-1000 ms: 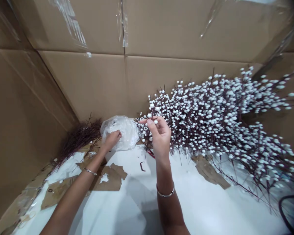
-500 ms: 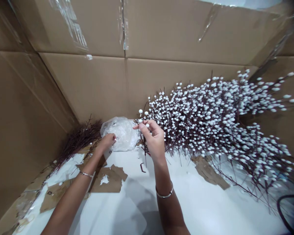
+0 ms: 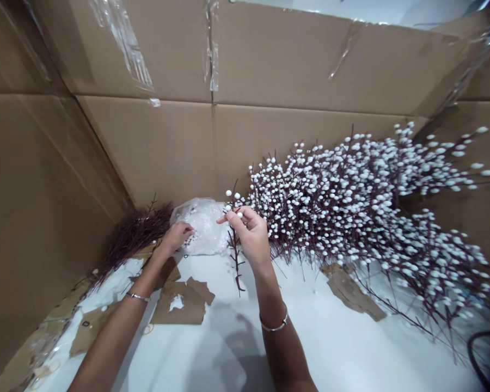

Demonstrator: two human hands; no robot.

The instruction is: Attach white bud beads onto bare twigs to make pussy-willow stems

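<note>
My right hand [image 3: 249, 234] is closed around a thin dark twig [image 3: 234, 256] with a few white beads at its top, held upright above the white table [image 3: 335, 348]. My left hand [image 3: 175, 237] rests with curled fingers at the edge of a clear plastic bag of white beads [image 3: 204, 223]; whether it pinches a bead I cannot make out. To the right lies a large heap of dark twigs covered in white beads [image 3: 363, 201]. A pile of bare dark twigs [image 3: 133, 234] lies at the left by the cardboard wall.
Tall taped cardboard walls [image 3: 155, 141] enclose the table at the back, left and right. Torn cardboard scraps [image 3: 183, 302] lie on the table, another scrap [image 3: 351, 294] under the beaded heap. A black cable loop [image 3: 484, 354] shows at the lower right corner.
My right hand has drawn a twig out of the beaded heap toward the left and lifted it free; its lower stem now hangs visible. My left hand stayed at the bag.
</note>
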